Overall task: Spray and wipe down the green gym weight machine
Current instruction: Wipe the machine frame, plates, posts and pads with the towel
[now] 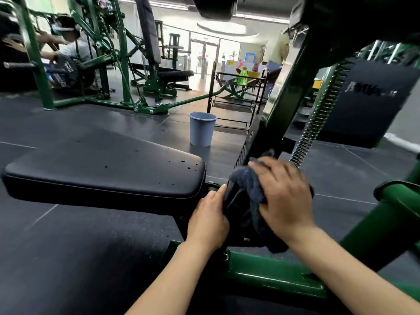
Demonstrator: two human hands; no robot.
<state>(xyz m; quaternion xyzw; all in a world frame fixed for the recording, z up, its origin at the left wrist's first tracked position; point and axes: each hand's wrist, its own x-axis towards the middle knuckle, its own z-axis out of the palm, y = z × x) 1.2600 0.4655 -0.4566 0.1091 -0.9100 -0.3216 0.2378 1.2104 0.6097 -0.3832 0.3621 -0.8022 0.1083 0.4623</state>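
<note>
Gym floor (68, 235) lies dark under the green machine (261, 264). Right hand (284, 196) presses a dark cloth (245, 187) flat-fingered onto its black bracket (254, 142); left hand (209, 219) curls around the bracket's edge beside the seat pad (102, 169).

Open floor (79, 235) is left on the near left, below the black seat pad (106, 169), which blocks the left side at hand height. To the right, passage is closed off by the green frame (284, 267), the slanted upright (293, 87) and the coiled spring (318, 117). Farther off, a blue bin (201, 129) and a black wire rack (236, 98) are set in the middle aisle.
</note>
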